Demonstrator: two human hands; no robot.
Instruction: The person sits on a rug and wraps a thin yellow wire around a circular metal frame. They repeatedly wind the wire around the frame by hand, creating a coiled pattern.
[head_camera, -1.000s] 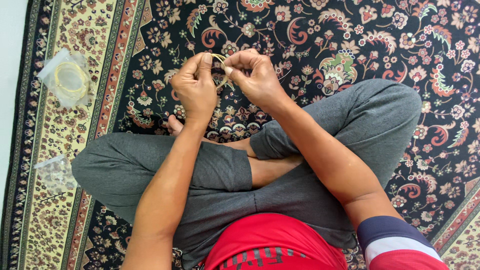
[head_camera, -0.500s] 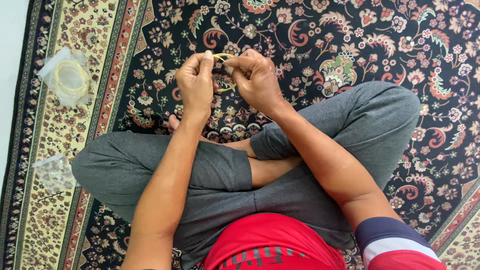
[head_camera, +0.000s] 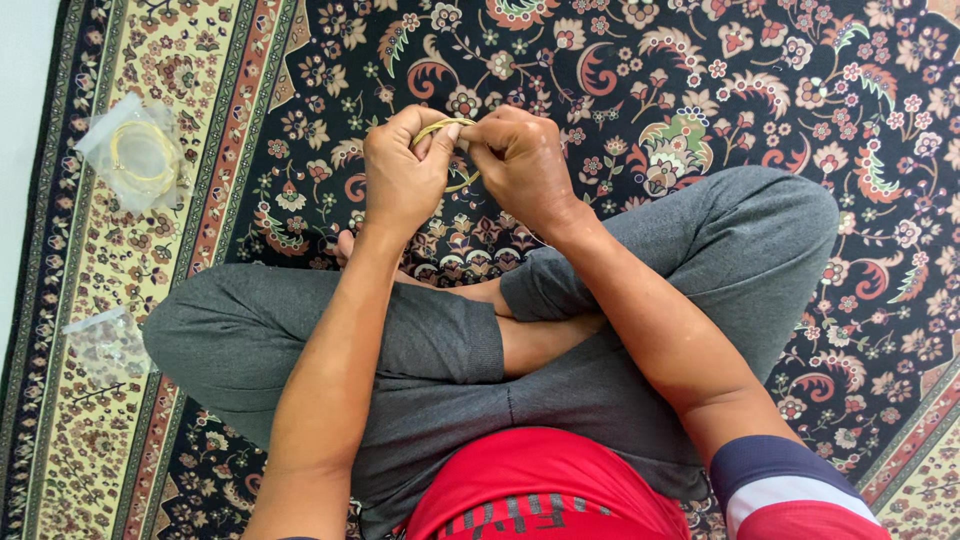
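A thin yellow ring (head_camera: 447, 150) sits just above the centre of the frame, pinched between both hands. Its top arc shows over the fingertips and a short curve of its lower edge shows between the hands; the rest is hidden by the fingers. The left hand (head_camera: 403, 178) is clenched on the ring's left side, thumb pressed toward the middle. The right hand (head_camera: 520, 165) is clenched on the ring's right side, its fingers curled in so that the knuckles face up. The 2 hands touch each other at the fingertips.

The person sits cross-legged on a patterned carpet (head_camera: 700, 90), dark with flowers across the middle and right of the frame, with a cream flowered border running down the left. Grey trousers (head_camera: 440, 350) cover both bent legs, and a red shirt (head_camera: 540, 490) fills the bottom centre. A bare foot shows just below the hands.

In the upper left of the frame, on the cream border, lies a clear plastic bag (head_camera: 138, 152) with yellow rings inside. A second clear bag (head_camera: 105, 345) lies lower on the left edge; its contents are too small to tell. Both bags lie well apart from the hands.
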